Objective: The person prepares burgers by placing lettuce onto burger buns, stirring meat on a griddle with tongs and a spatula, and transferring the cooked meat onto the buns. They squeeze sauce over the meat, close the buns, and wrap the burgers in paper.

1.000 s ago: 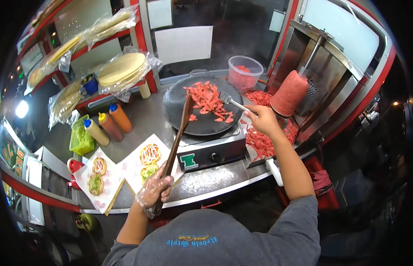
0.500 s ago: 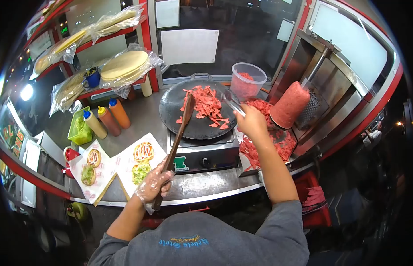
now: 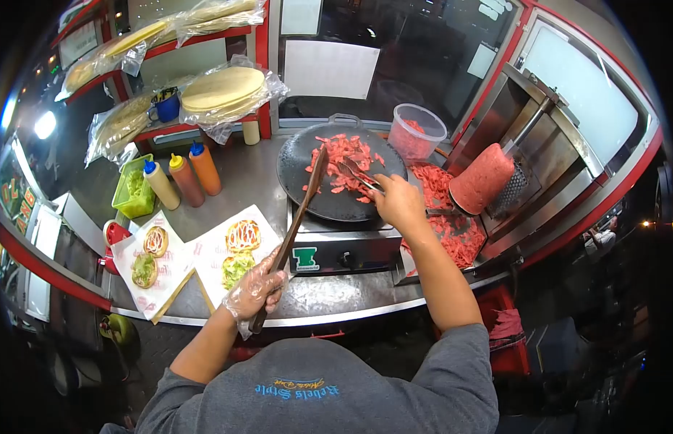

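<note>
My left hand, in a clear plastic glove, is closed around the lower end of a long wooden spatula. The spatula's flat blade leans over the left side of some sliced reddish meat on a round black griddle. My right hand grips metal tongs, whose tips reach into the meat near the griddle's middle. To the left of the griddle, an opened bun with sauce and lettuce lies on white paper.
A second opened bun lies farther left, near sauce bottles and a green lettuce tub. At right stand a meat cone on a spit, a tray of shavings and a clear bucket. Bagged flatbreads fill the shelves.
The tongs have come down from the griddle's right edge into the meat, my right hand moving with them. My left hand keeps its hold on the spatula. The whole view has shifted slightly.
</note>
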Demonstrator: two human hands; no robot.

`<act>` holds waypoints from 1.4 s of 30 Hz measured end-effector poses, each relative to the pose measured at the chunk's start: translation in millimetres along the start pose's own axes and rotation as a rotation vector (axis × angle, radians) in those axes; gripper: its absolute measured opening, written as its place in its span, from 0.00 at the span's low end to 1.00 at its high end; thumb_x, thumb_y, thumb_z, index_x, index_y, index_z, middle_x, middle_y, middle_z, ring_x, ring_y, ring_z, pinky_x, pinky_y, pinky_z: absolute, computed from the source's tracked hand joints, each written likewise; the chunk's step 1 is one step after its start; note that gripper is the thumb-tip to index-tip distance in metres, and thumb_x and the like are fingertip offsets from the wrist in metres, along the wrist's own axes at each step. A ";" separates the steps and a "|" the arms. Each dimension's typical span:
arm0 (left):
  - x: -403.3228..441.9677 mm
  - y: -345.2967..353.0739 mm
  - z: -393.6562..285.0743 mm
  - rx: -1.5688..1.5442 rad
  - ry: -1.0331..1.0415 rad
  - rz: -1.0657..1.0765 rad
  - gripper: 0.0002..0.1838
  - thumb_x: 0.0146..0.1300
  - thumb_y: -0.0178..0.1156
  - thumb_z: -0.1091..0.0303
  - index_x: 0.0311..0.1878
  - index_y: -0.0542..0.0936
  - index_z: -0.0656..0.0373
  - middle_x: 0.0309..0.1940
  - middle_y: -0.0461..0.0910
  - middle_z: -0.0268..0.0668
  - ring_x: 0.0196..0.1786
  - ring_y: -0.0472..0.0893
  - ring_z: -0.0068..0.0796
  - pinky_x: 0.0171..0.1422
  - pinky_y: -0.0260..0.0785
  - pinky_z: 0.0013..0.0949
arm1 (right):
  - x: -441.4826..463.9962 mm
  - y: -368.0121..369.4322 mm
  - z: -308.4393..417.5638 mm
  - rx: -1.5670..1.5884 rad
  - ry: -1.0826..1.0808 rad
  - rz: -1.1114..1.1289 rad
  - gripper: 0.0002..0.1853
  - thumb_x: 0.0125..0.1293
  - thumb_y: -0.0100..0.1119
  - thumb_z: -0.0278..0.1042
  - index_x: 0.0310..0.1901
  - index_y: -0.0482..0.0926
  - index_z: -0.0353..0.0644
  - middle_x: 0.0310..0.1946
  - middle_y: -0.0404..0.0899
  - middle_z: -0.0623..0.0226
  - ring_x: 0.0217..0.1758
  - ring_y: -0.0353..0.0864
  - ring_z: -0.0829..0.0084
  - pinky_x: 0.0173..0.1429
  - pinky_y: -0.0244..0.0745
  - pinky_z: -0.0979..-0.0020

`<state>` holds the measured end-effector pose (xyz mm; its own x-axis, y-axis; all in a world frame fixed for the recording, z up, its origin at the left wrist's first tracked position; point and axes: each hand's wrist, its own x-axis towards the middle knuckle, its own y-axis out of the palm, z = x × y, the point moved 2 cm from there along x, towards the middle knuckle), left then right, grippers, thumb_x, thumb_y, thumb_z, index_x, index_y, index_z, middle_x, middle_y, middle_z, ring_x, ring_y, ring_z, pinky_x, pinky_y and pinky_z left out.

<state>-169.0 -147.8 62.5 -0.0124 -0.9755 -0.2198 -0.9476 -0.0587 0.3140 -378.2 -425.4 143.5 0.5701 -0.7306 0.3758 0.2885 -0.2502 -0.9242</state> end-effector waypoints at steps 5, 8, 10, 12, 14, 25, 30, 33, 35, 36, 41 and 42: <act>-31.4 -17.1 -8.1 -0.087 0.004 -0.026 0.38 0.78 0.55 0.66 0.85 0.51 0.49 0.33 0.67 0.28 0.25 0.65 0.15 0.25 0.61 0.20 | -26.5 -48.8 -63.0 0.522 0.214 0.008 0.22 0.65 0.71 0.44 0.58 0.86 0.43 0.47 0.89 0.51 0.47 0.89 0.52 0.53 0.81 0.56; -39.3 -22.7 1.4 -0.182 0.012 -0.006 0.38 0.78 0.55 0.65 0.86 0.50 0.49 0.34 0.68 0.29 0.25 0.65 0.15 0.25 0.62 0.21 | -49.0 -46.2 -68.2 0.370 0.117 0.089 0.22 0.64 0.72 0.42 0.57 0.86 0.40 0.45 0.89 0.49 0.49 0.89 0.51 0.55 0.80 0.56; -30.1 -21.1 6.0 -0.133 0.004 0.057 0.39 0.78 0.55 0.65 0.86 0.49 0.48 0.34 0.68 0.29 0.25 0.65 0.16 0.25 0.62 0.22 | -52.4 -21.5 -63.6 0.289 0.043 0.077 0.23 0.64 0.72 0.44 0.56 0.86 0.39 0.44 0.88 0.47 0.50 0.87 0.46 0.55 0.80 0.54; -15.8 -24.3 4.3 -0.149 -0.029 0.137 0.38 0.78 0.54 0.65 0.86 0.49 0.49 0.35 0.68 0.28 0.25 0.65 0.16 0.25 0.63 0.23 | -34.0 -4.3 -53.0 0.257 0.143 -0.027 0.21 0.66 0.69 0.48 0.55 0.87 0.43 0.45 0.87 0.45 0.52 0.86 0.45 0.56 0.79 0.52; -5.0 -29.5 -10.5 -0.094 -0.042 0.130 0.38 0.79 0.54 0.65 0.86 0.50 0.51 0.34 0.67 0.28 0.24 0.65 0.15 0.25 0.63 0.22 | -20.9 9.8 -45.7 0.243 0.177 -0.098 0.21 0.67 0.68 0.49 0.56 0.87 0.45 0.47 0.87 0.46 0.53 0.86 0.45 0.57 0.79 0.51; -16.6 -26.9 7.7 -0.001 0.060 -0.066 0.39 0.78 0.54 0.66 0.86 0.48 0.53 0.31 0.70 0.28 0.23 0.67 0.16 0.24 0.64 0.24 | -90.6 -51.2 -32.0 0.294 0.529 -0.005 0.20 0.66 0.69 0.46 0.54 0.87 0.44 0.45 0.87 0.48 0.51 0.86 0.47 0.57 0.79 0.51; -21.8 22.4 9.5 -0.145 0.003 -0.045 0.39 0.79 0.53 0.67 0.87 0.46 0.52 0.33 0.68 0.29 0.23 0.66 0.16 0.24 0.62 0.22 | -85.2 -10.9 -7.5 0.350 0.321 -0.081 0.19 0.69 0.66 0.47 0.52 0.87 0.41 0.45 0.86 0.45 0.52 0.85 0.43 0.57 0.78 0.47; -12.8 40.5 9.9 -0.090 -0.029 -0.058 0.39 0.78 0.55 0.67 0.86 0.48 0.53 0.35 0.70 0.29 0.23 0.65 0.15 0.24 0.62 0.21 | -59.6 -9.6 -29.3 0.337 0.421 -0.060 0.19 0.70 0.65 0.47 0.52 0.86 0.39 0.46 0.86 0.47 0.52 0.84 0.43 0.55 0.78 0.47; -2.3 45.2 10.8 -0.016 -0.041 -0.067 0.39 0.78 0.56 0.67 0.86 0.50 0.53 0.35 0.70 0.29 0.23 0.65 0.15 0.23 0.62 0.21 | -70.2 -12.5 -42.3 0.457 0.363 -0.160 0.20 0.70 0.65 0.47 0.53 0.85 0.39 0.46 0.86 0.46 0.52 0.85 0.43 0.55 0.78 0.48; -2.2 44.9 4.7 -0.039 -0.044 -0.119 0.40 0.76 0.58 0.67 0.86 0.52 0.53 0.36 0.71 0.30 0.22 0.65 0.15 0.23 0.61 0.21 | -74.6 -15.0 -50.4 0.508 0.331 -0.218 0.20 0.70 0.65 0.47 0.54 0.85 0.39 0.46 0.86 0.46 0.52 0.85 0.43 0.55 0.78 0.48; 13.2 24.5 -38.5 0.623 0.002 -0.205 0.37 0.75 0.57 0.69 0.84 0.57 0.57 0.38 0.81 0.37 0.29 0.80 0.25 0.33 0.74 0.27 | -157.8 -31.9 -129.3 0.452 0.599 -0.405 0.21 0.70 0.66 0.45 0.57 0.84 0.38 0.47 0.86 0.45 0.52 0.85 0.43 0.57 0.78 0.50; 20.6 28.3 -43.4 0.857 0.111 -0.205 0.36 0.74 0.57 0.69 0.83 0.59 0.58 0.50 0.81 0.50 0.48 0.81 0.37 0.52 0.71 0.32 | -173.7 -26.4 -144.0 0.446 0.610 -0.360 0.21 0.70 0.66 0.45 0.58 0.84 0.39 0.48 0.86 0.45 0.52 0.85 0.42 0.57 0.78 0.50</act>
<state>-182.2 -178.7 107.0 0.1723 -0.9808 -0.0910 -0.8416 -0.0985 -0.5311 -595.7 -383.3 92.8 -0.0942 -0.9017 0.4219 0.7237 -0.3530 -0.5929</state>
